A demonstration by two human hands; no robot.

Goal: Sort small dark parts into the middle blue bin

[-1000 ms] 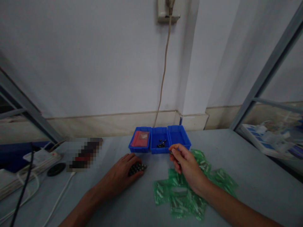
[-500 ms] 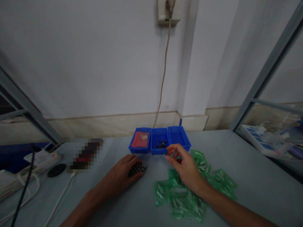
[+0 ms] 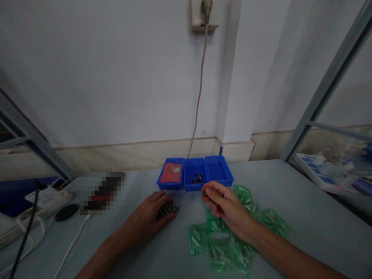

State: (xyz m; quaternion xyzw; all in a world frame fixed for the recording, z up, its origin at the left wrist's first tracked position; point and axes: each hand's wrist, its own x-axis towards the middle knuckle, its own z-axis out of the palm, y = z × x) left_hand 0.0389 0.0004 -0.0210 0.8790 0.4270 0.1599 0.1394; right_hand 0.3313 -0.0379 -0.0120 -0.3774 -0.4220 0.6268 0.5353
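My left hand (image 3: 152, 211) lies on the table, its fingers and thumb curled around a block of small dark metal parts (image 3: 168, 209) set close together. To the right, my right hand (image 3: 222, 199) pinches a small dark part (image 3: 204, 192) between thumb and index finger, just in front of the blue bins. Loose dark parts (image 3: 198, 178) lie in the middle blue bin (image 3: 190, 170). Under and around my right forearm are several green plastic bags (image 3: 219, 254) holding small silvery pieces.
The left blue bin (image 3: 159, 183) holds a pink packet (image 3: 171, 173); a third blue bin (image 3: 219, 167) stands at the right. On the left are a power strip (image 3: 55, 203), a black disc (image 3: 66, 212), white cables and a blurred-out object (image 3: 101, 193). A white tray (image 3: 314, 170) stands far right.
My right hand has turned and dropped slightly, bringing the small dark part into sight at its fingertips. My left hand keeps its hold on the block of parts.
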